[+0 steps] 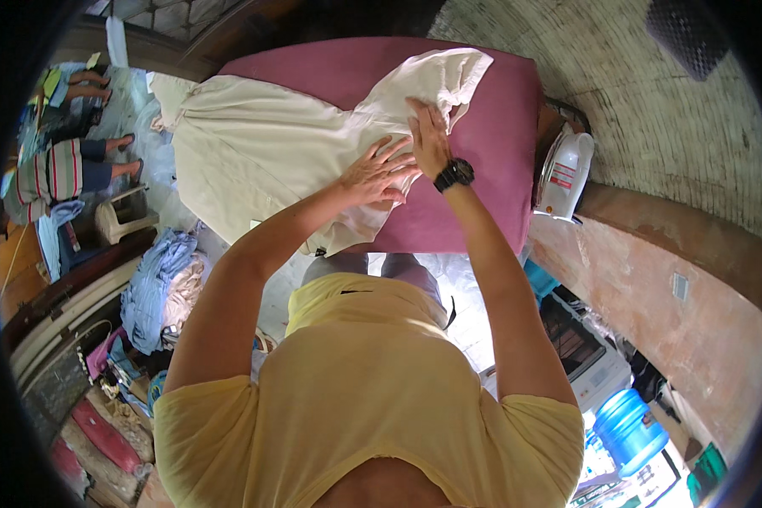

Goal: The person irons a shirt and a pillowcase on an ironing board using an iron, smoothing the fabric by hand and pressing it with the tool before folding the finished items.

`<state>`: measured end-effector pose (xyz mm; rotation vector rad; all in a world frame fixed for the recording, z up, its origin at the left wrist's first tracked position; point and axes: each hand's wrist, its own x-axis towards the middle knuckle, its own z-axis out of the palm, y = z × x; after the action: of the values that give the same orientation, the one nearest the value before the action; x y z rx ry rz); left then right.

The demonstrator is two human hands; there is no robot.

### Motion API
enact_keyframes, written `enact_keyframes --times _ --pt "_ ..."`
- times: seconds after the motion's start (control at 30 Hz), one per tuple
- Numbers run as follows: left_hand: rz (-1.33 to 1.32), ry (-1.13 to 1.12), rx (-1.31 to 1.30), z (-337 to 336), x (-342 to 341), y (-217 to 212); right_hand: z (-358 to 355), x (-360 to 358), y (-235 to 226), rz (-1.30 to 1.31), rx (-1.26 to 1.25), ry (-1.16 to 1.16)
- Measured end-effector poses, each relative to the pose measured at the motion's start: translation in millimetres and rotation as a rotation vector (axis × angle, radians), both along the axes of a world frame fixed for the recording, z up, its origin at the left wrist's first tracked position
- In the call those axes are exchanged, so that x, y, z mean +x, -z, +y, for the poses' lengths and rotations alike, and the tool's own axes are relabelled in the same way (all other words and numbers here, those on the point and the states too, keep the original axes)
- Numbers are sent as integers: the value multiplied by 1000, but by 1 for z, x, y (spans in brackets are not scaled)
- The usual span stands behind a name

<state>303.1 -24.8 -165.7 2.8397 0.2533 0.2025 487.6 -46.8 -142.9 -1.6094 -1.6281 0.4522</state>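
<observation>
A cream garment (262,135) lies spread across a padded board with a maroon cover (491,186). One sleeve- or leg-like part of it reaches to the far right, with creases near its hem; I cannot tell the garment's exact kind. My left hand (376,175) rests on the cloth, palm down with its fingers spread. Just to its right, my right hand (430,135) lies on the garment near that part, its fingers stretched out and pointing away from me. A black watch (455,174) is on my right wrist. The hands are close together.
A white plastic appliance (567,173) stands at the board's right end. Blue clothes (157,284) are heaped at the left, near a beige stool (127,214). Other people (72,173) are at the far left. A blue water jug (629,432) stands at the lower right.
</observation>
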Motion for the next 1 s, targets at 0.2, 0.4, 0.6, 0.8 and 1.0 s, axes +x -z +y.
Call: enact_keyframes --times 0.2,0.4,0.6,0.8,1.0 --pt "-9 9 23 0 3 -8 24 27 27 -584 -22 196" --pt "-80 -108 67 -14 1 -2 22 30 23 -744 -105 188" --pt "-77 -217 115 -31 -3 -11 -23 102 0 -841 -107 402" --pt "-61 -256 119 -38 -7 -16 -135 229 -14 -756 -599 1117" --pt "-109 -265 88 -41 -7 -9 -138 256 -45 238 -372 836"
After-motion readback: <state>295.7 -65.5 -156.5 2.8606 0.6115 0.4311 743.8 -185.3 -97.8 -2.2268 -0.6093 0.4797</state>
